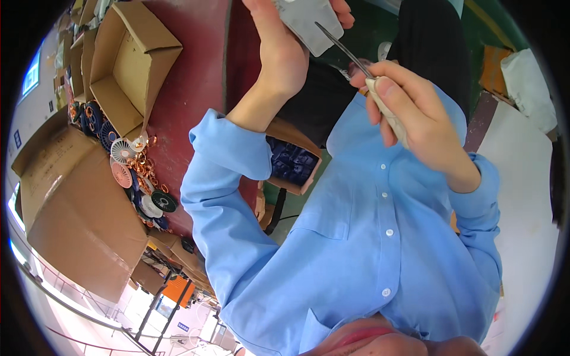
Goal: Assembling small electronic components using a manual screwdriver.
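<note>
At the top of the head view my left hand [279, 50] grips a pale grey flat piece [310, 28] with rounded corners, partly cut off by the picture's upper edge. My right hand [409, 107] is closed round the pale handle of a thin pointed hand tool [356, 61]; its exact kind does not show. The narrow dark metal shaft points up and left, its tip overlapping the grey piece. Whether the tip touches it I cannot tell. Both forearms wear blue sleeves.
On the dark red table [190, 77] at left stand an open cardboard box [127, 77] and a heap of round fan-like parts [123, 151] with copper-coloured rings. A small box of dark blue pieces [291, 163] sits by my left elbow. A white bag [528, 86] lies far right.
</note>
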{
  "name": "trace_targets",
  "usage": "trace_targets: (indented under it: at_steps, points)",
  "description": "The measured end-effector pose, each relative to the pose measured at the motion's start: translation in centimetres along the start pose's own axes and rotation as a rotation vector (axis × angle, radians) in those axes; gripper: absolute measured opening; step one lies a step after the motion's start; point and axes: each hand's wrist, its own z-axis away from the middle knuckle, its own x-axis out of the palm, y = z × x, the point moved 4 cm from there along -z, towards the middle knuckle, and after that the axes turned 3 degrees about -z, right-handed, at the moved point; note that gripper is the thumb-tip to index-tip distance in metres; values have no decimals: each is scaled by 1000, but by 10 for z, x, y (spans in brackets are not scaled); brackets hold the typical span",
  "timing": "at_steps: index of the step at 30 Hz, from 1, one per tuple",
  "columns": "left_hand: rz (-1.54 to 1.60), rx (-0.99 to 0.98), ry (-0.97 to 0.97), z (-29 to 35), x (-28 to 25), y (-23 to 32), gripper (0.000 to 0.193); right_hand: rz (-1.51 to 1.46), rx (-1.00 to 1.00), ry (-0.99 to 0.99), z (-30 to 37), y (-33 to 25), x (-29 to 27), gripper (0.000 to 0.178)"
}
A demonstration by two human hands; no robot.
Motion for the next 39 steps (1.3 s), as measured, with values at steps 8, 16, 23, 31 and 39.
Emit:
trace_targets:
  at_steps: [8,16,23,31,39]
  points:
    - [272,-41,-85,6,11,0,77,295,-183,203,1,4,-3,25]
    - [1,-186,-44,4,3,-6,74,720,-374,287,8,-2,-2,16]
    - [225,-279,-116,8,4,-11,65,828,-422,290,9,3,1,20]
    - [439,-354,-224,9,7,-12,70,757,-419,290,6,5,4,21]
    - [269,-280,25,18,14,-7,68,851,-496,403,8,14,27,18]
